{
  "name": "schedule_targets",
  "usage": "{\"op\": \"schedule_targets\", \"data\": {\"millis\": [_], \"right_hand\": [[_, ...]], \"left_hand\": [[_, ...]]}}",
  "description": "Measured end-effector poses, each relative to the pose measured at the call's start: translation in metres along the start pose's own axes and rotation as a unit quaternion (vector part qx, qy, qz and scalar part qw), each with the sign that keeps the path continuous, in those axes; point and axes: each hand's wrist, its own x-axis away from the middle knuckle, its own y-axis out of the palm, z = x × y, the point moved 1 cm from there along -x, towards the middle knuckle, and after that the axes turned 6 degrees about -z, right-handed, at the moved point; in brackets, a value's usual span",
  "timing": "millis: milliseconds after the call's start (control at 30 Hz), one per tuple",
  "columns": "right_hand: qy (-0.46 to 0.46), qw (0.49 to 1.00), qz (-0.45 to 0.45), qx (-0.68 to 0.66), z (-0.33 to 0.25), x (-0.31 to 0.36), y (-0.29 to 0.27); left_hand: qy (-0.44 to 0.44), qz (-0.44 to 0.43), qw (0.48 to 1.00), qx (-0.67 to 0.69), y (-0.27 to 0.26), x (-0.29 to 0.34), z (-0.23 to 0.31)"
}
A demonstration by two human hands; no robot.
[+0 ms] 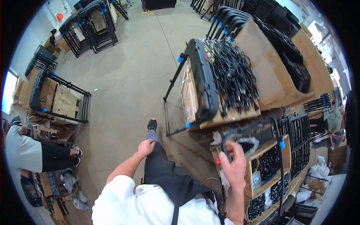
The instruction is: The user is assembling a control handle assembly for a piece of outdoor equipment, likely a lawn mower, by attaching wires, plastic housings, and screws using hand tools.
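Observation:
My left hand (146, 147) hangs beside my forward leg, its fingers curled in; I see nothing in it. At the right, my right hand (233, 161) is raised with thumb and fingers bent but apart. It is nearest to the curved end of a black tubular frame (275, 129), which passes behind the fingers; whether they touch it I cannot tell. A small red part (218, 160) shows next to the thumb. Below that frame stands a wooden shelf (265, 190) filled with small black parts.
Ahead on the right, a black frame (203, 80) stands against a crate heaped with black cables (234, 75). A large cardboard box (262, 62) holds black parts beside it. More frames (88, 28) stand far left. A co-worker (33, 150) is on the left, near another frame (37, 90).

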Motion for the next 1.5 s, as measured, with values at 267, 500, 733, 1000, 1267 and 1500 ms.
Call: {"op": "schedule_targets", "data": {"millis": [267,500,733,1000,1267,1500], "right_hand": [[0.063,0.982,0.025,0.174,-0.085,-0.251,0.079],[0.208,0.955,0.028,0.210,-0.111,-0.340,0.103],[0.309,0.922,0.060,0.225,-0.100,-0.365,0.124],[0.348,0.905,0.052,0.240,-0.097,-0.376,0.124],[0.367,0.893,0.051,0.255,-0.094,-0.371,0.122],[0.349,0.899,0.054,0.258,-0.086,-0.370,0.126]], "left_hand": [[-0.124,-0.087,0.982,0.112,-0.063,-0.187,-0.102],[-0.097,-0.138,0.978,0.121,-0.144,-0.328,-0.086],[-0.168,-0.125,0.962,0.177,-0.133,-0.372,-0.116],[-0.282,-0.236,0.907,0.206,-0.089,-0.372,-0.153],[-0.251,-0.228,0.902,0.267,-0.098,-0.406,-0.109],[-0.274,-0.232,0.884,0.298,-0.105,-0.404,-0.110]]}}
